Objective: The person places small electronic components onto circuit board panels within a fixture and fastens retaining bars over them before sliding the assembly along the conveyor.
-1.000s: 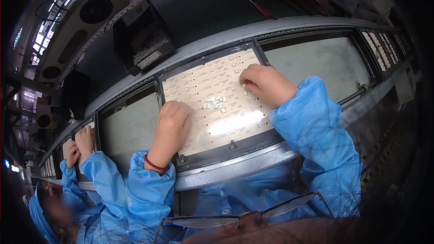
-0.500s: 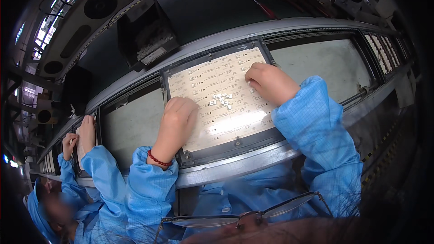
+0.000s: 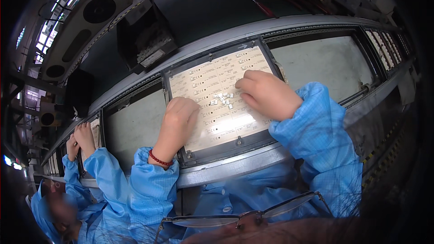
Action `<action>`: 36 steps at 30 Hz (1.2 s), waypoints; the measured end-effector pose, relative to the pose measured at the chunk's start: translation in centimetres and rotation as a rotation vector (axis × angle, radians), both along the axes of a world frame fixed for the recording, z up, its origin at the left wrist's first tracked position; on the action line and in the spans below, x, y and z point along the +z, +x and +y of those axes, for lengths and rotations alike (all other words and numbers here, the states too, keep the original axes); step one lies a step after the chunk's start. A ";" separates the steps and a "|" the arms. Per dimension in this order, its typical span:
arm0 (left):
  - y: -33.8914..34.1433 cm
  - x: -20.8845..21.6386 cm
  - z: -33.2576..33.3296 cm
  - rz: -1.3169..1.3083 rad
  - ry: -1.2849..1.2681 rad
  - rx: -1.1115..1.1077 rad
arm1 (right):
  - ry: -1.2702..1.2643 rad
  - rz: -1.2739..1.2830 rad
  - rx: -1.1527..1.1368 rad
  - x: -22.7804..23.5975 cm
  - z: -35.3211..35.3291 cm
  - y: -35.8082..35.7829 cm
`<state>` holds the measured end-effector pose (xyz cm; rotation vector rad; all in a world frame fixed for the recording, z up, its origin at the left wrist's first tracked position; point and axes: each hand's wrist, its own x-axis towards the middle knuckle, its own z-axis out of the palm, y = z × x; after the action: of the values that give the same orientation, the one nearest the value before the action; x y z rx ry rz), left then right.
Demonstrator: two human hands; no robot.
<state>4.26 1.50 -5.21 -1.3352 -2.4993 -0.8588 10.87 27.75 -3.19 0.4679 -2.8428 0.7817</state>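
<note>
A cream panel of printed circuit boards [image 3: 237, 119] lies in a black frame [image 3: 212, 155] before me. A small loose heap of white connectors [image 3: 221, 100] rests near its middle. My left hand [image 3: 179, 119] is on the panel's left side, fingers curled down and together; its fingertips are hidden, so what they hold cannot be made out. Right of the heap, my right hand [image 3: 269, 95] hovers with bent fingers, thumb and forefinger slightly apart and nothing visible between them. Similar white parts sit in columns on the boards.
The frame sits on a metal-edged conveyor [image 3: 226, 171]. Beyond it stand a black bin [image 3: 151, 47] of pale parts and a red-handled screwdriver [image 3: 266, 9]. At left, a co-worker's hands [image 3: 83, 140] work at another panel. More loaded frames [image 3: 384, 47] stand at far right.
My right hand has moved left and slightly toward me, from the right column to beside the heap, and its thumb and forefinger have parted. My left hand has barely moved.
</note>
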 end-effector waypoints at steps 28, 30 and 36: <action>0.9 1.2 4.2 -0.026 -0.127 -0.039 | 0.096 -0.208 0.166 -0.3 -0.8 1.0; 0.3 0.7 4.3 -0.073 -0.142 -0.024 | 0.132 -0.185 0.184 0.0 -0.7 1.2; 0.5 0.3 3.8 -0.099 -0.054 0.029 | 0.002 -0.083 0.047 -0.4 2.2 2.1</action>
<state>4.80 5.28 -4.93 -1.2997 -2.6283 -0.8774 13.01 29.98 -3.56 0.5166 -2.9191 0.8255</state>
